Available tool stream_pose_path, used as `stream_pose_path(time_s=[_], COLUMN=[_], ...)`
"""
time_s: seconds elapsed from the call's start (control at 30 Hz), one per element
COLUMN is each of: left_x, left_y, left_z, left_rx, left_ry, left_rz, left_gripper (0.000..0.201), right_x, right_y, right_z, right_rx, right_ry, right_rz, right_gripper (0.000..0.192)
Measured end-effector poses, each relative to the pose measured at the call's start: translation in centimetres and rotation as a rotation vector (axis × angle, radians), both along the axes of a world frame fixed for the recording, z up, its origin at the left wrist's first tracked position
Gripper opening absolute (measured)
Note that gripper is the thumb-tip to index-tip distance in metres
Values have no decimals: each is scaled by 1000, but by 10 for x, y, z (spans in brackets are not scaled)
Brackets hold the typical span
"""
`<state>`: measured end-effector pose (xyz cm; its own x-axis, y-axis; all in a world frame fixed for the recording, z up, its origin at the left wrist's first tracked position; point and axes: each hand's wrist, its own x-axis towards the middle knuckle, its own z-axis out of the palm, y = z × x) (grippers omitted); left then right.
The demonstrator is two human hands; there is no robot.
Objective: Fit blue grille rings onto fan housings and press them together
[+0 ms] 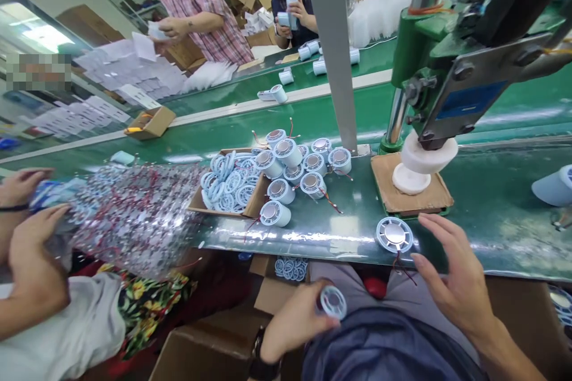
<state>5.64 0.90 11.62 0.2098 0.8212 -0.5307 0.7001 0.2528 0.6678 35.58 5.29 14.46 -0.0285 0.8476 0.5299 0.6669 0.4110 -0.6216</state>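
Gripping a small white ring (333, 302) below the surface's near edge, left hand (292, 324) closes around it over the lap. Right hand (451, 277) open, fingers spread, just beside a round speaker disc (394, 234) at the near edge. Press (429, 158) stands behind on a cardboard pad (409, 199). Cluster of white speaker units (297, 169) toward the left.

Green bench (491, 214), round parts (295, 172), tray (250, 205)

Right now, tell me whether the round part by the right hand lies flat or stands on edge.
Flat. The round part lies face up on the green belt, its whole disc showing. The right hand hovers open beside it.
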Motion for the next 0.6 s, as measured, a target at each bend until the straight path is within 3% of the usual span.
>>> stream_pose_path(time_s=[0.07, 0.17, 0.23, 0.3, 0.37, 0.43, 0.6], left_x=[-24, -50, -61, -70, -80, -94, -123], left_y=[10, 18, 21, 24, 28, 32, 25], left_z=[-29, -67, -81, -82, -72, -51, 21], left_rx=[15, 61, 88, 126, 179, 247, 463], left_ry=[145, 307, 370, 418, 470, 537, 654], left_rz=[160, 351, 436, 508, 580, 650, 685], left_gripper=[33, 32, 34, 34, 31, 29, 18], right_x=[3, 4, 3, 2, 0, -2, -4], right_y=[5, 12, 18, 25, 32, 38, 42], right_z=[0, -1, -4, -8, -14, -20, -28], right_rx=[16, 43, 62, 83, 105, 140, 215], right_ry=[3, -11, -37, -66, -92, -117, -153], right_rz=[-9, 3, 29, 70, 117, 148, 164], right_gripper=[44, 44, 46, 48, 49, 47, 39])
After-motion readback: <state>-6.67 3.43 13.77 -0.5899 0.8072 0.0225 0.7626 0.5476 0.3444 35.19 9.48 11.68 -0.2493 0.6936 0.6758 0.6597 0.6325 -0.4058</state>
